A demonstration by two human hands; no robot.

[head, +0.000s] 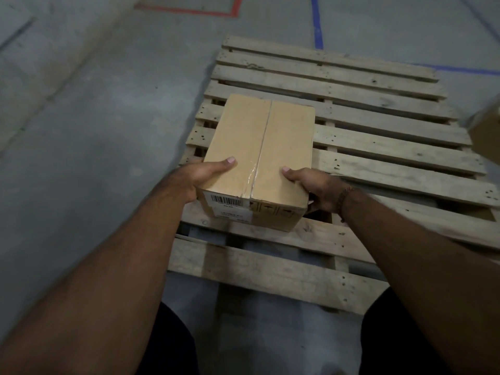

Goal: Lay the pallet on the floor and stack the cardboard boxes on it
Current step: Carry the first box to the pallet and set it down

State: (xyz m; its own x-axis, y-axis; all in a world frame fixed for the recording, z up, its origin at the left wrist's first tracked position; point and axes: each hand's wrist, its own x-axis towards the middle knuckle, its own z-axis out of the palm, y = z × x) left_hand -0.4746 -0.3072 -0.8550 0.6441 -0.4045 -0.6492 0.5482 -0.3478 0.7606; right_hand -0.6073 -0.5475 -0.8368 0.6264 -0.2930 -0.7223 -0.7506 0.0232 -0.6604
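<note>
A wooden slatted pallet (378,147) lies flat on the grey concrete floor. Over its left near part I hold a taped brown cardboard box (259,147) with a barcode label on its near face. My left hand (197,177) grips the box's near left corner, thumb on top. My right hand (311,188) grips the near right corner, thumb on top, a bracelet at the wrist. Whether the box rests on the slats or hangs just above them cannot be told.
The corner of another cardboard box (487,131) shows at the right edge, beside the pallet. Red tape (211,12) and blue tape (318,28) lines mark the floor beyond the pallet. Bare concrete floor (94,131) spreads to the left.
</note>
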